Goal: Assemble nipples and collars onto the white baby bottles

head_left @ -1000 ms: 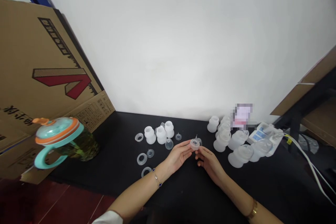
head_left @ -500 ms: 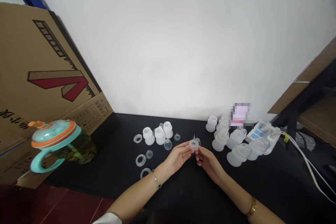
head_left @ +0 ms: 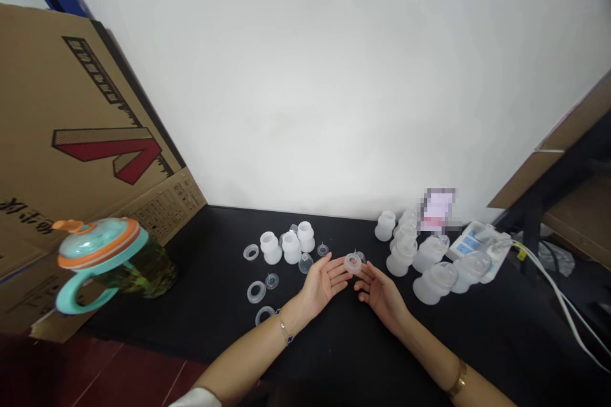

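White wall is rising behind a black counter [head_left: 348, 350], where the person's left hand [head_left: 322, 286] and right hand [head_left: 382, 297] are lying palm-up, fingers [head_left: 337, 275] spread and pinching nothing. A translucent silicone teat collar [head_left: 352, 262] is sitting just beyond the fingertips, between both hands. Frosted bottle bodies [head_left: 401, 257] are standing clustered to the right; silicone rings [head_left: 256, 292] and small clear teats [head_left: 272, 281] are lying to the left. A teal-handled sippy cup [head_left: 102, 261] is standing before a cardboard box [head_left: 81, 108].
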`<state>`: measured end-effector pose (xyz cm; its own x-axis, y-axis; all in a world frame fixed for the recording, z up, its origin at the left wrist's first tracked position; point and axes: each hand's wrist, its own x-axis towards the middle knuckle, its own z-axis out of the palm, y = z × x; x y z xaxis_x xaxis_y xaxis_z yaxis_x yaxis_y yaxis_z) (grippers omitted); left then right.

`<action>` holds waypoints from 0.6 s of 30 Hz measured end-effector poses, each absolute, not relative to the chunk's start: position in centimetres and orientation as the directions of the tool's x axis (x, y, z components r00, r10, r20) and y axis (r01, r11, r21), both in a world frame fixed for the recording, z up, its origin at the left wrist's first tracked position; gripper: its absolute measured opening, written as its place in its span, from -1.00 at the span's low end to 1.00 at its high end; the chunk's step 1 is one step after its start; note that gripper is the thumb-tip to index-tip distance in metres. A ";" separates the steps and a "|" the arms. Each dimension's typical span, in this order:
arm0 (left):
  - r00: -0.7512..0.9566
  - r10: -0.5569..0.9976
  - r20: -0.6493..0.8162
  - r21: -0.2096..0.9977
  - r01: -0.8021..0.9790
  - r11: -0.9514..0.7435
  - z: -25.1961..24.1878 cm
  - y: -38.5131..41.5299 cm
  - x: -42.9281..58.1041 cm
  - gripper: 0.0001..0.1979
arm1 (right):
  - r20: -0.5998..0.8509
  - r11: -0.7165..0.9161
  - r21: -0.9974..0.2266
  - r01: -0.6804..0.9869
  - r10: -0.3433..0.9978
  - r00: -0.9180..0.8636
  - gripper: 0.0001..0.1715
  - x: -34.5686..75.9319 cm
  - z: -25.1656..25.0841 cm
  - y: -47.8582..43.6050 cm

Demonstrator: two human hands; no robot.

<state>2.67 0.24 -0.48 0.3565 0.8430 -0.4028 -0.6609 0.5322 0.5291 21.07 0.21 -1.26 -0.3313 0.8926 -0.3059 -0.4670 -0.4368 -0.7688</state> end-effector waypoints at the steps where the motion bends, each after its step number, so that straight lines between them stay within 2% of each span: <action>1: 0.360 0.843 -0.400 0.530 -0.659 0.533 -0.5 0.3 2.6 -0.46 | -0.313 -0.445 -0.760 -0.474 0.889 -0.333 -0.66 21.1 -1.3 0.2; 18: 0.371 0.835 -0.406 0.543 -0.636 0.548 -0.8 0.5 2.5 -0.40 | -0.354 -0.498 -0.676 -0.544 0.866 -0.353 -0.65 21.3 -1.9 0.5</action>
